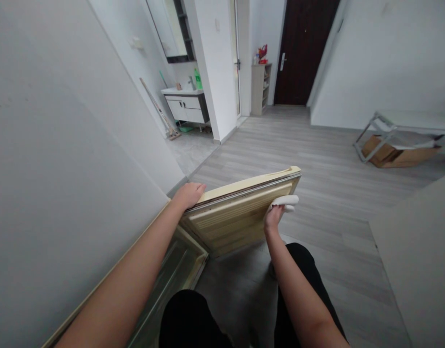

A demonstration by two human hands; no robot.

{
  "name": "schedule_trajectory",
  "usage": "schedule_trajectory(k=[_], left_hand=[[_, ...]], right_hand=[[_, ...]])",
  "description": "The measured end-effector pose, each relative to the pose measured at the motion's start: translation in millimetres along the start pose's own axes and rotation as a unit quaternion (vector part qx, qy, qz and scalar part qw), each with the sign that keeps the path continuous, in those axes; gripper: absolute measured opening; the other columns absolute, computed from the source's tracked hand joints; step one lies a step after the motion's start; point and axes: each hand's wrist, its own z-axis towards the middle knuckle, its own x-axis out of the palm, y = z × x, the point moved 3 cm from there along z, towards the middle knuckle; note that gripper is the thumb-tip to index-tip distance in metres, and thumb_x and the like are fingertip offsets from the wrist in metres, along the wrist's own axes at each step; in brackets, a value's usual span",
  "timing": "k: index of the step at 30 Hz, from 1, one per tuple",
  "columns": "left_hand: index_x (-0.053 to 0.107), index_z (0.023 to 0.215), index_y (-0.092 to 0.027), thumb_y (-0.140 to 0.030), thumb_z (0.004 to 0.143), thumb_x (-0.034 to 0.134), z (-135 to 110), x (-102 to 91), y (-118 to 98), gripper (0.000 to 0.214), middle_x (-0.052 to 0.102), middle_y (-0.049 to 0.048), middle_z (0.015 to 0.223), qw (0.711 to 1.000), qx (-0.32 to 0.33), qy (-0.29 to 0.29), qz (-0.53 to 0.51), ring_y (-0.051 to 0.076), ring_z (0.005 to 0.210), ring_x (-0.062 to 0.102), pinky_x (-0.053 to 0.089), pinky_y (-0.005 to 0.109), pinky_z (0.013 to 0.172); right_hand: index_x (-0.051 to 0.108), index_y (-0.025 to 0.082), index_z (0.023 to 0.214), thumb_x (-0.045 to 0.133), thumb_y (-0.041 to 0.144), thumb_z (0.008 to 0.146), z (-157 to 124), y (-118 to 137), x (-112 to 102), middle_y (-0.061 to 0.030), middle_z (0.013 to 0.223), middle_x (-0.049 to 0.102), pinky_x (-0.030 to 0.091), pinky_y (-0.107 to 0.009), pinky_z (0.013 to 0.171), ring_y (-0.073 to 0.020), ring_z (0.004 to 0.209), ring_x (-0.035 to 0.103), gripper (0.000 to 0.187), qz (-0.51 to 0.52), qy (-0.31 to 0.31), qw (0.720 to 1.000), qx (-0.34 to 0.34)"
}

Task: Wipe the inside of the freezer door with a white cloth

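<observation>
Viewpoint: a head camera looked down over two bare forearms and dark-clad knees toward a pale wooden cabinet door [240,212] that stood open above a grey plank floor [317,159].
Door position: it lay straight ahead of the person, just past the knees, swung out from a cabinet frame [179,266] low on the left beside a white wall [63,145].
Long axis: the door's top edge ran left to right, rising slightly toward the right — the far corner pointed into the room.
Left hand [189,194]: it rested flat on the top edge at the hinge end, fingers laid over the edge, not pinching.
Right hand [274,215]: it was closed around a white rounded object [286,200] — possibly a handle or a cloth, hard to tell — held against the door's free end.
Nearer hand: both touched the door; the right sat at the swinging end.
Background: a washbasin unit [188,104], a dark door [304,50] and a cardboard box [396,154] under a metal frame stood well apart.
</observation>
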Motion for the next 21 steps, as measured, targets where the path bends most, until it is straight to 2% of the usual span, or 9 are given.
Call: schedule_trajectory(k=[4,7,10,12,15,17,19,21], left_hand=[[0.074,0.107,-0.016,-0.04,0.102,0.021,2,0.6,0,0.058,0.073,0.0143,0.125,1.0,0.007,0.001,-0.001,0.03,0.117,0.067,0.05,0.036,0.093],[0.074,0.109,-0.015,-0.04,0.101,0.02,3,0.6,-1,0.06,0.072,0.0162,0.126,1.0,0.009,0.002,-0.002,0.03,0.117,0.067,0.05,0.036,0.094],[0.074,0.111,-0.013,-0.04,0.101,0.02,2,-0.2,-2,0.062,0.071,0.0175,0.127,1.0,0.009,0.002,-0.003,0.031,0.118,0.067,0.05,0.037,0.094],[0.074,0.113,-0.012,-0.04,0.1,0.019,1,-0.7,-2,0.063,0.071,0.0181,0.128,1.0,0.01,0.001,-0.004,0.032,0.119,0.066,0.05,0.038,0.095],[0.073,0.113,-0.012,-0.039,0.1,0.019,1,-1.3,-2,0.062,0.07,0.0182,0.13,1.0,0.016,0.001,-0.005,0.032,0.121,0.065,0.049,0.038,0.097],[0.073,0.113,-0.012,-0.038,0.099,0.019,2,-1.3,-1,0.062,0.07,0.0186,0.13,1.0,0.018,0.002,-0.005,0.032,0.121,0.065,0.049,0.038,0.098],[0.073,0.113,-0.012,-0.039,0.099,0.019,2,-1.1,0,0.062,0.07,0.0193,0.128,1.0,0.015,0.002,-0.004,0.033,0.121,0.066,0.049,0.039,0.098],[0.073,0.113,-0.012,-0.04,0.099,0.019,3,-0.6,1,0.062,0.071,0.0189,0.128,1.0,0.011,0.003,-0.003,0.032,0.12,0.066,0.05,0.038,0.097]], right_hand=[[0.049,0.003,0.14,0.044,0.044,0.089,-15,36,5,-0.0277,0.15,0.04,0.023,-0.048,0.125,-0.0323,0.143,0.036,0.066,-0.068,0.004,0.997,-0.035],[0.053,0.004,0.135,0.055,0.049,0.086,-37,53,16,-0.0289,0.15,0.039,0.022,-0.052,0.124,-0.0365,0.144,0.033,0.066,-0.115,0.005,0.991,-0.062],[0.056,0.007,0.134,0.067,0.051,0.083,-73,64,31,-0.0288,0.157,0.026,0.02,-0.057,0.124,-0.0405,0.15,0.022,0.068,-0.138,0.031,0.986,-0.089],[0.061,0.009,0.131,0.075,0.048,0.08,-106,68,43,-0.0273,0.16,0.018,0.023,-0.055,0.124,-0.0418,0.151,0.02,0.066,-0.151,0.065,0.979,-0.123],[0.068,0.012,0.124,0.081,0.044,0.078,-162,71,61,-0.0233,0.158,0.02,0.034,-0.051,0.121,-0.0393,0.147,0.03,0.057,-0.169,0.139,0.951,-0.219],[0.069,0.017,0.128,0.081,0.042,0.08,-192,70,71,-0.0199,0.156,0.025,0.041,-0.047,0.117,-0.0353,0.142,0.037,0.055,-0.17,0.194,0.917,-0.306],[0.068,0.022,0.135,0.08,0.04,0.082,-205,66,76,-0.0178,0.153,0.03,0.043,-0.048,0.114,-0.0333,0.14,0.038,0.056,-0.172,0.221,0.885,-0.372],[0.068,0.022,0.133,0.078,0.038,0.083,-196,62,73,-0.0181,0.151,0.034,0.041,-0.052,0.115,-0.0346,0.141,0.036,0.054,-0.184,0.203,0.879,-0.389]])
